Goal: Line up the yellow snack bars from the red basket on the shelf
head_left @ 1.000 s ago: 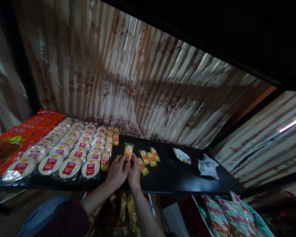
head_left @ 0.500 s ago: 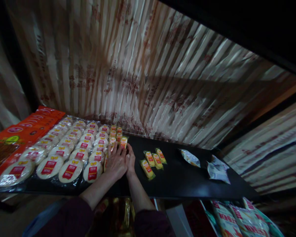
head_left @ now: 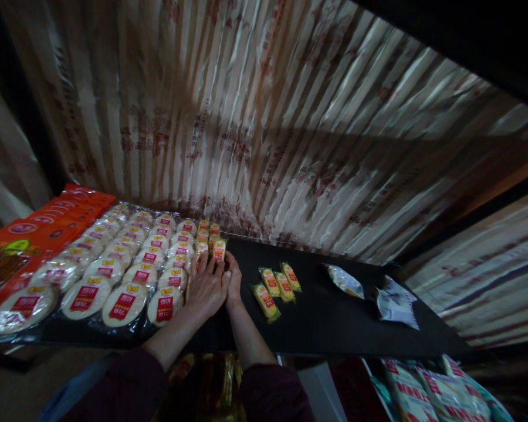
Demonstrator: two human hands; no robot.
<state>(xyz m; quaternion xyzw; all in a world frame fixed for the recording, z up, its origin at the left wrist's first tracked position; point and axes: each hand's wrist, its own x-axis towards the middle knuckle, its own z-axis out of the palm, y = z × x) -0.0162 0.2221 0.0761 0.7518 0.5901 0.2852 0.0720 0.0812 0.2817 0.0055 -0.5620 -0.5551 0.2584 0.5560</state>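
Several orange packets [head_left: 48,228] overlap at the left end of the black shelf [head_left: 321,322], next to four columns of round crackers [head_left: 124,303] in clear wrappers. Beside these, small yellow packets [head_left: 202,235] form two narrower columns, partly covered by the left hand [head_left: 206,285], its fingers slightly spread. One yellow packet [head_left: 219,249] lies at those fingertips, with the right hand [head_left: 234,281] close at its right side, fingers bunched; I cannot tell whether either grips it. Four loose yellow packets [head_left: 284,286] lie farther right, then two pale bags [head_left: 344,281]

One view from your head, facing forward and down, black shelf [head_left: 334,325] near below you, striped sheeting [head_left: 233,111] on its far side
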